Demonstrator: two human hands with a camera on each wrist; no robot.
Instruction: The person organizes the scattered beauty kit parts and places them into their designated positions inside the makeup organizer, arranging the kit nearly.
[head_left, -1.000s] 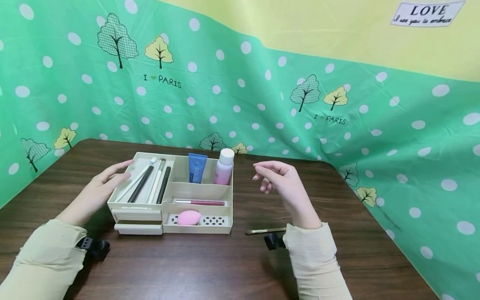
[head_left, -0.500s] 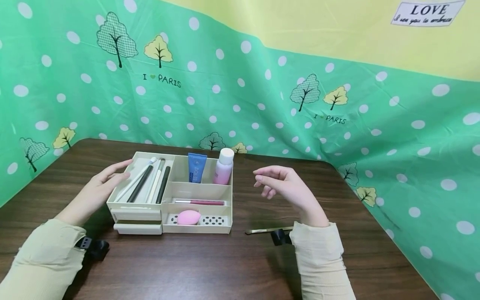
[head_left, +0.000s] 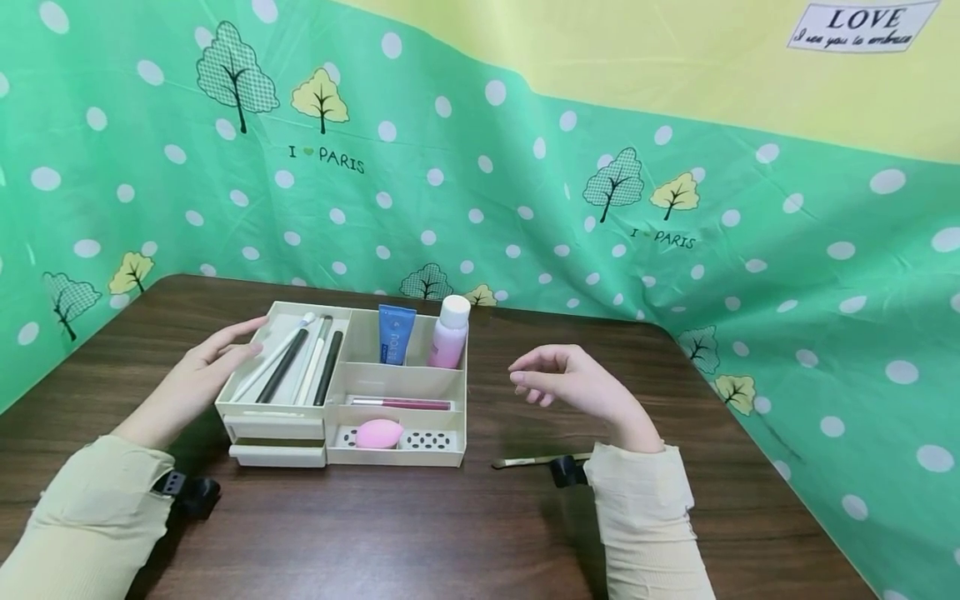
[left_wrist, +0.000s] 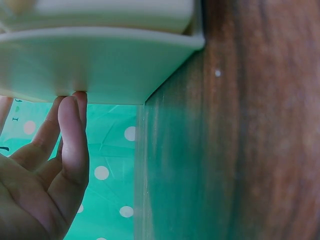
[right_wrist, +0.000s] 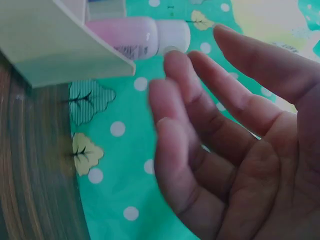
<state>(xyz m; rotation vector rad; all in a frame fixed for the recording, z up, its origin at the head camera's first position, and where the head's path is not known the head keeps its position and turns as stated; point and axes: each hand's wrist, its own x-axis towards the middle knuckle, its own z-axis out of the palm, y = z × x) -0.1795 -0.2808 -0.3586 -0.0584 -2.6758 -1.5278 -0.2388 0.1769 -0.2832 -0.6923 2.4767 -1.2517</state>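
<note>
A cream desktop organizer stands on the table, with a tray section over drawers at its left. My left hand rests at its left side; in the left wrist view the fingertips touch the outer wall. To the right of the organizer, my right hand hangs above the table with loosely bent fingers, holding nothing. A makeup brush lies on the table beneath that wrist, its handle end partly hidden. White and black slim sticks fill the left tray.
In the organizer's right compartments stand a blue tube and a pink bottle with a white cap. A dark pink slim tube lies in the middle compartment, a pink makeup sponge in front. A green dotted cloth hangs behind the table.
My right hand has moved lower and a little to the right, its fingers still bent around nothing. The left hand and the organizer stay put.
</note>
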